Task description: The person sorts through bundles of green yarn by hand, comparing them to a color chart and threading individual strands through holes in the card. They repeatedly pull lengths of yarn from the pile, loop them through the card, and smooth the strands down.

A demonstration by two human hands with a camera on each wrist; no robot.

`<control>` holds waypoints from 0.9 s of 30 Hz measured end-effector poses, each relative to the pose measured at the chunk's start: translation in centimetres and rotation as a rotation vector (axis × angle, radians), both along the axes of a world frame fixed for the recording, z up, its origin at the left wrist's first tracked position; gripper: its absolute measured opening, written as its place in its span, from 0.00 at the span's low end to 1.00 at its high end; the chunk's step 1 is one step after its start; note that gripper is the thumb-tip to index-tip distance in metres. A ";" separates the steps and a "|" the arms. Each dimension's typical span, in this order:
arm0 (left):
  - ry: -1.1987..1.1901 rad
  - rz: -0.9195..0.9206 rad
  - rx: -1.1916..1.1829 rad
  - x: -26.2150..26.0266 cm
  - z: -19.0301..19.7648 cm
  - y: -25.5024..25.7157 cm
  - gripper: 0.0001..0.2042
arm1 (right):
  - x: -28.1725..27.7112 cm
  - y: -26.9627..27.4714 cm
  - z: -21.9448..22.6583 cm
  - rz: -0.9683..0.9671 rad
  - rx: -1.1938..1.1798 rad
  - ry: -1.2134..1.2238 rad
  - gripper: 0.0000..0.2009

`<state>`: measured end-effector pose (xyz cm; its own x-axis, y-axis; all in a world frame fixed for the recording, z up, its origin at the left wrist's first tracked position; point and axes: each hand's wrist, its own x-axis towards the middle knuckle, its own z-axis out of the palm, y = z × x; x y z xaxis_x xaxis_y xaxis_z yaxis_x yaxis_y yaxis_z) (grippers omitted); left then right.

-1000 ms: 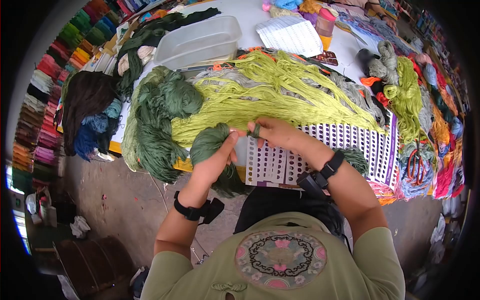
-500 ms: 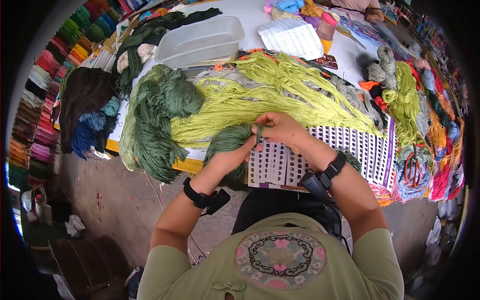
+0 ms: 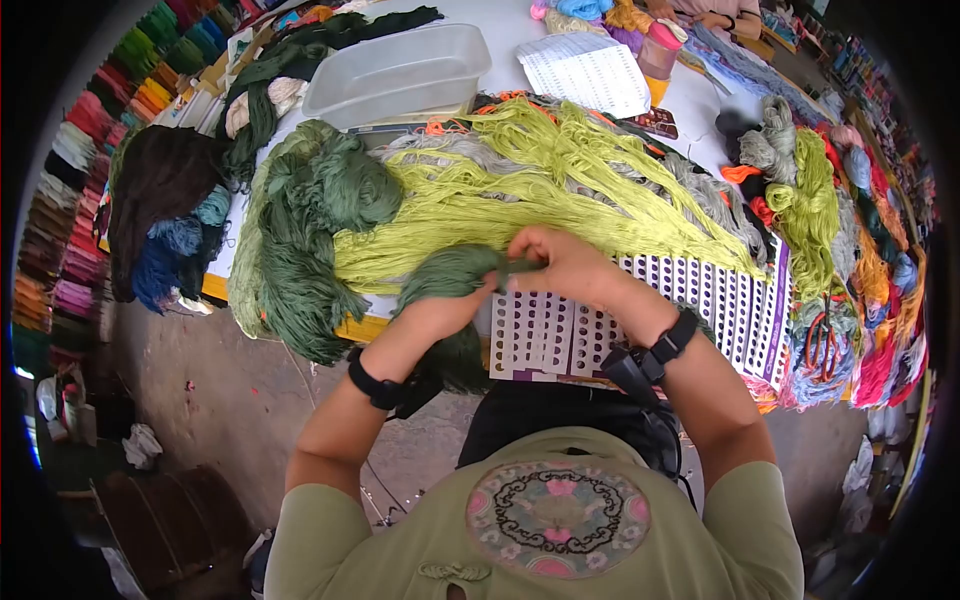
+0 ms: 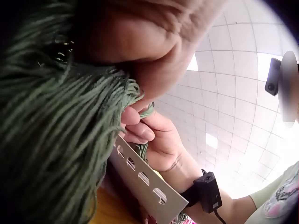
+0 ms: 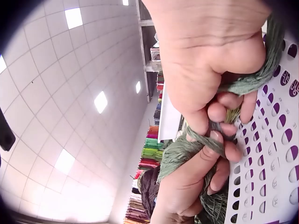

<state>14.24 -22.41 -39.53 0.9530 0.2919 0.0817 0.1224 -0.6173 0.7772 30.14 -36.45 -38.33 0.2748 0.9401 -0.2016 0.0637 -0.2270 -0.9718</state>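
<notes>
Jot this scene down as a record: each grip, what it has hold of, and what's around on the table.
Left grip: around a green skein
Right grip: pinching a thin green strand, close beside the left
Ahead: lime yarn, spread across the table
Near edge: punched cards
Far side: clear tub

- held skein (image 3: pixel 440 270) sits over the tabletop's near edge, left grip (image 3: pixel 445 312) and right grip (image 3: pixel 560 262) both at its right end
- punched cards (image 3: pixel 700 295) just right of that, same edge
- yarn spread (image 3: pixel 560 200) behind all that, mid-tabletop
- yarn heap (image 3: pixel 310 210) left of the spread, hanging off the near edge
- further back: bin (image 3: pixel 400 70), then sheet (image 3: pixel 585 75), then jar (image 3: pixel 658 52), left to right
- scissors (image 3: pixel 824 345) on yarn, near right corner
</notes>
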 end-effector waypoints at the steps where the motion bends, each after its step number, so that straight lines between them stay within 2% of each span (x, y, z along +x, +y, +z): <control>1: -0.225 0.024 0.513 -0.5 -0.9 0.8 0.10 | -0.1 0.0 0.6 0.071 -0.053 -0.312 0.19; 2: -0.208 0.110 0.248 -1.4 -1.8 1.4 0.11 | -0.3 0.0 0.8 0.142 -0.105 -0.619 0.18; 3: 0.100 0.292 -0.441 -1.9 1.2 0.6 0.10 | -0.5 0.1 0.4 0.142 -0.104 -0.611 0.18; 5: 0.092 0.264 -1.283 -3.3 1.0 3.3 0.08 | -0.9 0.5 -0.6 0.123 -0.113 -0.811 0.18; 6: 0.097 0.273 -1.281 -3.8 1.6 3.7 0.08 | -1.0 0.5 -0.5 0.126 -0.110 -0.802 0.18; 8: -0.106 0.568 -1.586 -4.7 3.5 4.1 0.06 | -1.0 0.5 -0.2 0.117 -0.154 -0.750 0.17; 9: -0.160 0.595 -1.595 -5.4 4.8 4.1 0.06 | -1.0 0.4 -0.2 0.121 -0.154 -0.745 0.17; 11: -0.339 0.411 -1.721 -8.4 4.9 6.5 0.04 | -1.0 0.3 -0.4 0.104 -0.137 -0.725 0.16; 13: -0.473 0.438 -1.755 -10.4 7.4 8.3 0.06 | -1.1 0.2 -0.6 0.096 -0.125 -0.731 0.16; 17: -0.635 0.534 -1.584 -15.0 9.9 13.1 0.03 | -0.9 0.1 -1.0 0.071 -0.089 -0.705 0.15; 18: -0.677 0.398 -1.581 -15.8 9.6 14.5 0.02 | -0.9 0.1 -1.1 0.071 -0.087 -0.702 0.15; 19: -0.676 0.399 -1.577 -16.3 9.1 15.9 0.02 | -0.9 0.1 -1.1 0.067 -0.081 -0.708 0.15; 21: -0.695 0.558 -1.417 -15.9 8.4 17.6 0.03 | -1.0 0.0 -1.2 0.062 -0.070 -0.712 0.15; 22: -0.684 0.634 -1.191 -15.3 7.3 18.1 0.07 | -1.0 0.0 -1.2 0.074 -0.102 -0.727 0.15; 23: -0.600 0.904 -0.702 -13.0 8.0 15.3 0.09 | -1.0 0.1 -1.2 0.083 -0.132 -0.742 0.15; 25: -0.052 1.027 -0.060 -11.5 10.1 11.5 0.13 | -1.2 0.0 -1.4 0.059 -0.124 -0.753 0.15; 27: 0.164 0.873 -0.085 -10.6 12.7 6.8 0.18 | -1.5 -0.1 -1.3 0.045 -0.107 -0.772 0.15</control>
